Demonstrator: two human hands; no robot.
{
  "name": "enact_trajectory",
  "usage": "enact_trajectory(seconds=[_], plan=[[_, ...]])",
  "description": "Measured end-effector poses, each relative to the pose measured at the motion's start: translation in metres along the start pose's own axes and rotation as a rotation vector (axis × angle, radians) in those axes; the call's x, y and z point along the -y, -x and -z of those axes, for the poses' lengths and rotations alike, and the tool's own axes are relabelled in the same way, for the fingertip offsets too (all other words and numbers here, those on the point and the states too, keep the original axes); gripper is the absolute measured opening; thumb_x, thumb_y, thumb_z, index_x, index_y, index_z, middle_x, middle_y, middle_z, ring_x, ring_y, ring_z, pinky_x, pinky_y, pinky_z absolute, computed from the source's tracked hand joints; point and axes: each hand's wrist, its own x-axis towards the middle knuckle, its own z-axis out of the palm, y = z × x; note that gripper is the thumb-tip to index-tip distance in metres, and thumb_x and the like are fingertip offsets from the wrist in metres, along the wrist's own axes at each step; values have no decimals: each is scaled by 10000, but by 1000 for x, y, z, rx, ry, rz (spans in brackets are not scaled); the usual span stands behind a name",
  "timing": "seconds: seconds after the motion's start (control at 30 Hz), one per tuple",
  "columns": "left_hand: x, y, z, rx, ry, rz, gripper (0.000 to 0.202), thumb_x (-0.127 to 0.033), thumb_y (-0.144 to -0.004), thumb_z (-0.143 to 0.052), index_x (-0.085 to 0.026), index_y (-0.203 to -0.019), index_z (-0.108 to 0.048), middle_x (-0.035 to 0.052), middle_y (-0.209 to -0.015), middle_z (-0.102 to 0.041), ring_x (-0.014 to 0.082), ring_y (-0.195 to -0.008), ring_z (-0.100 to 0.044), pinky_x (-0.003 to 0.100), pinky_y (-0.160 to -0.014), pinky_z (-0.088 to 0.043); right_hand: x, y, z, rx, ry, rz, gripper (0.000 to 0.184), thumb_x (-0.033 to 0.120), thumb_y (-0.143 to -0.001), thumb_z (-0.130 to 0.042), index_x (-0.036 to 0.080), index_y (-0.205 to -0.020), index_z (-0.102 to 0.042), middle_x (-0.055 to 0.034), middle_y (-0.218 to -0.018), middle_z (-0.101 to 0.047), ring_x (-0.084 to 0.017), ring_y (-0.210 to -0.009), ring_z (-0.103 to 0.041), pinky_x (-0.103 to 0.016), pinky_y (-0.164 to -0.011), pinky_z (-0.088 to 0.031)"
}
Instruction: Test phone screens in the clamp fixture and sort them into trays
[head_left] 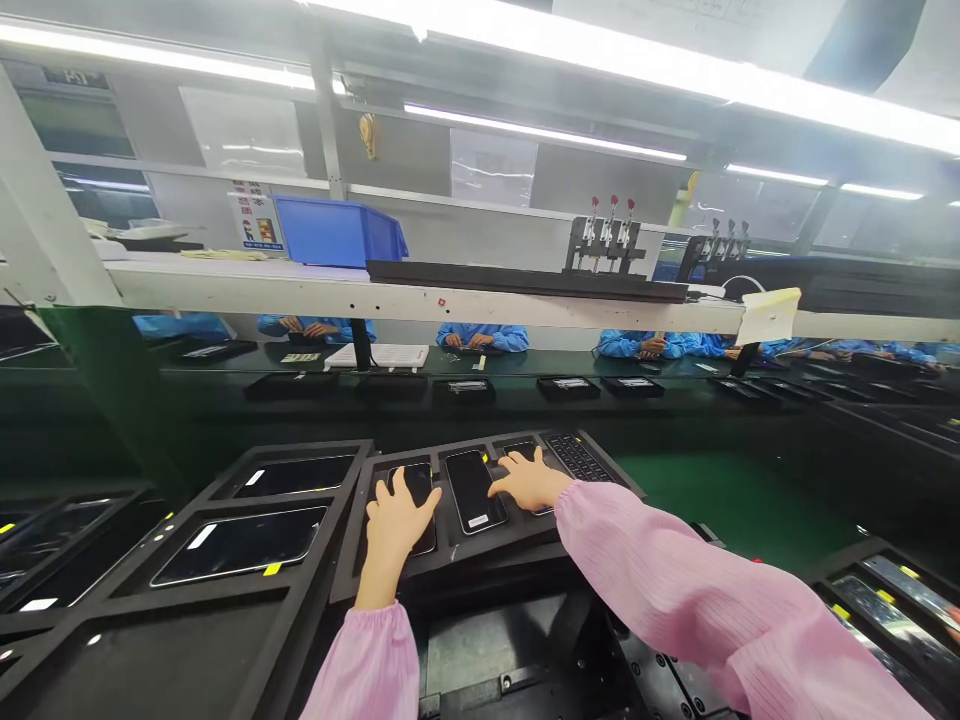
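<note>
My left hand [399, 515] rests with spread fingers over a dark phone-like screen [419, 480] in the left slot of a black foam tray [469, 552]. My right hand [529, 481] reaches across a third slot with its fingers apart, partly covering another dark screen [519, 447]. Between the hands lies a phone-like screen [472, 490] with a white label at its lower edge and a yellow tab at the top. A dark panel with rows of small keys or cells [577, 457] fills the right slot. Whether either hand presses on a screen cannot be made out.
Left of me, another black tray [307, 580] holds larger tablet-like screens [244, 543]. Below my hands is a black metal fixture [487, 640]. A green conveyor belt [697, 500] runs behind. Overhead, a shelf [300, 285] bears a blue bin [337, 232] and toggle clamps [607, 240]. Blue-sleeved co-workers [484, 336] sit opposite.
</note>
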Motion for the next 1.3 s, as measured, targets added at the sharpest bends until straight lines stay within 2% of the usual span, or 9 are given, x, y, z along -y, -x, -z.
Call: enact_trajectory(seconds=[0.23, 0.37, 0.5, 0.77, 0.9, 1.07, 1.13, 1.2, 1.3], plan=[[-1, -14, 1, -40, -20, -69, 657, -486, -804, -406, -80, -1310, -307, 228, -1285, -406, 347, -1157, -449, 462, -918, -349, -33, -4, 21, 63, -4, -56, 708, 1, -726, -462, 428, -1284, -373, -66, -1373, -300, -307, -1266, -241, -688, -916, -160], [4, -18, 0, -20, -41, -103, 552, -298, -813, -411, -135, -1329, -303, 177, -1252, -440, 308, -1127, -483, 433, -908, -362, -78, 10, 24, 155, -7, -141, 663, -39, -672, -445, 398, -1162, -537, -83, -1290, -410, -337, -1214, -327, -691, -867, -246], [9, -20, -5, -10, -78, -93, 579, -177, -786, -427, -193, -1352, -305, 168, -1256, -426, 309, -1174, -440, 444, -926, -340, -108, 13, 8, 207, -20, -135, 677, -40, -636, -454, 457, -1081, -569, -6, -1355, -345, -324, -1269, -256, -696, -899, -211], [7, -25, -7, -16, -115, 7, 511, -262, -849, -396, -249, -1355, -324, 187, -1264, -383, 359, -1128, -474, 459, -853, -404, -130, 3, -12, 154, -40, -117, 785, -18, -632, -437, 488, -1231, -404, 44, -1452, -140, -297, -1334, -63, -715, -917, -142], [8, -21, -1, -29, -110, 16, 485, -295, -882, -331, -198, -1356, -315, 199, -1268, -369, 327, -1031, -557, 432, -831, -432, -155, 18, -4, 98, -66, -203, 782, 32, -672, -442, 455, -1314, -297, -19, -1439, -180, -310, -1318, -138, -688, -907, -223], [8, 3, 12, -85, -78, 10, 571, -462, -884, -253, -137, -1352, -281, 203, -1285, -368, 342, -1002, -562, 442, -762, -474, -187, 51, -18, 116, -93, -350, 707, 31, -664, -444, 402, -1266, -425, -67, -1391, -287, -338, -1303, -184, -689, -894, -247], [2, 22, 13, -199, -51, -83, 591, -523, -850, -317, -158, -1314, -343, 175, -1281, -390, 347, -1030, -532, 454, -780, -467, -193, 62, -30, 130, -118, -363, 718, 14, -642, -445, 418, -1236, -456, -43, -1394, -293, -335, -1310, -172, -678, -907, -253], [-11, 44, 9, -318, 28, -312, 498, -510, -829, -401, -194, -1209, -464, 130, -1228, -453, 306, -1021, -525, 431, -829, -449, -196, 69, -39, 124, -145, -344, 675, 6, -636, -437, 413, -1167, -530, -21, -1398, -292, -332, -1312, -170, -656, -918, -268], [-36, 74, -4, -225, 112, -703, 284, -409, -826, -496, -236, -1038, -572, 71, -1068, -549, 231, -932, -547, 372, -802, -446, -192, 74, -42, 49, -173, -271, 547, 28, -687, -404, 355, -1071, -618, -18, -1408, -269, -293, -1316, -176, -602, -957, -269]])
